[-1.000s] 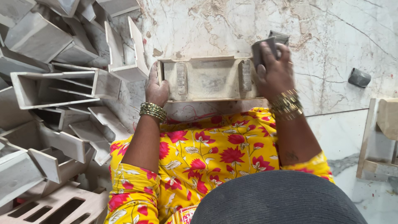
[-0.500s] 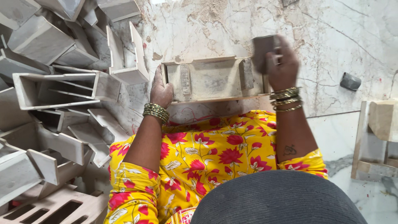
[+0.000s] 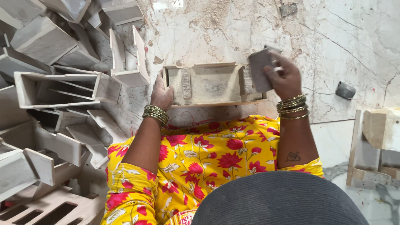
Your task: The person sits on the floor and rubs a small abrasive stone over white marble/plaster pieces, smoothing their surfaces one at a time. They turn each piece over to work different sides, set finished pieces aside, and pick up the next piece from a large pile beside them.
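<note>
Along the left edge of the frame, from top to bottom, lies a heap of pale stone box frames (image 3: 58, 89), tipped at all angles and leaning on one another; whether their surfaces are finished cannot be told from here. Just right of the heap, at centre frame, the left hand (image 3: 161, 93) presses flat and partly curled against the left end of a shallow stone tray (image 3: 210, 84), steadying it on the marble floor (image 3: 333, 41) just above the yellow flowered garment (image 3: 208, 162). The tray lies open side up, with two small raised blocks inside, one near each end; its inner faces look dusty and dull.

At the tray's right end the right hand (image 3: 283, 77) is closed around a grey rubbing block (image 3: 260, 68), held tilted against the tray's upper right corner. Judging by the powder strewn on the floor above the tray, the rubbing seems under way rather than done, with this piece not yet set aside.

Farther right a small dark stone lump (image 3: 345, 90) lies alone, and at the right edge stand more stone pieces (image 3: 377, 146).
</note>
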Available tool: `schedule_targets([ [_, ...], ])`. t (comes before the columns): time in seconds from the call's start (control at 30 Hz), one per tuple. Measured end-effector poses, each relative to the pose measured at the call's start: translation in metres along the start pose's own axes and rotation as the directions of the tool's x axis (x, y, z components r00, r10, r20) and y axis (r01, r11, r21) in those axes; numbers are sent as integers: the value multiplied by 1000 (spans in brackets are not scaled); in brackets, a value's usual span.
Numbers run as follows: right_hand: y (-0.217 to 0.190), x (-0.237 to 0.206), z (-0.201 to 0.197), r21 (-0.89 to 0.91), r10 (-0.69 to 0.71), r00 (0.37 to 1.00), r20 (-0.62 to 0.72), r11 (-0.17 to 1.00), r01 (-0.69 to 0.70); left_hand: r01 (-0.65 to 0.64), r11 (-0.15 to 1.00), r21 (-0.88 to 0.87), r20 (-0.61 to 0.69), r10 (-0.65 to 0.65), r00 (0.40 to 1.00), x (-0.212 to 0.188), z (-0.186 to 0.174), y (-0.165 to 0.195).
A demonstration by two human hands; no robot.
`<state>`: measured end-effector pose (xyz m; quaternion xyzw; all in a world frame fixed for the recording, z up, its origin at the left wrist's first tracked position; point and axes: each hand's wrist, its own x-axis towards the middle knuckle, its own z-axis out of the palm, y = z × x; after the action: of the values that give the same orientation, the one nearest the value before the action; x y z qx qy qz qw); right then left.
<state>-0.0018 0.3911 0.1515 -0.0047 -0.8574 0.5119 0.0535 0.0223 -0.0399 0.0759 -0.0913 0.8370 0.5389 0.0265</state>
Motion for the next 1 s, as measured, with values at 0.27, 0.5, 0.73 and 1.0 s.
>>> schedule_targets([
  [0.27, -25, 6, 11, -651, -268, 932, -244, 758, 47, 24, 998, 59, 6, -25, 1000, 4, 1, -3],
  [0.5, -126, -74, 52, -729, -130, 946, 298, 609, 313, -24, 994, 108, -100, 35, 994, 4, 11, -5],
  [0.73, -129, -69, 18, -447, -127, 932, 339, 850, 278, -49, 996, 75, -86, 56, 995, 7, 15, -12],
  [1.0, -74, -12, 25, -587, -381, 895, -233, 789, 183, 25, 999, 40, -69, -22, 997, 9, 17, -12],
])
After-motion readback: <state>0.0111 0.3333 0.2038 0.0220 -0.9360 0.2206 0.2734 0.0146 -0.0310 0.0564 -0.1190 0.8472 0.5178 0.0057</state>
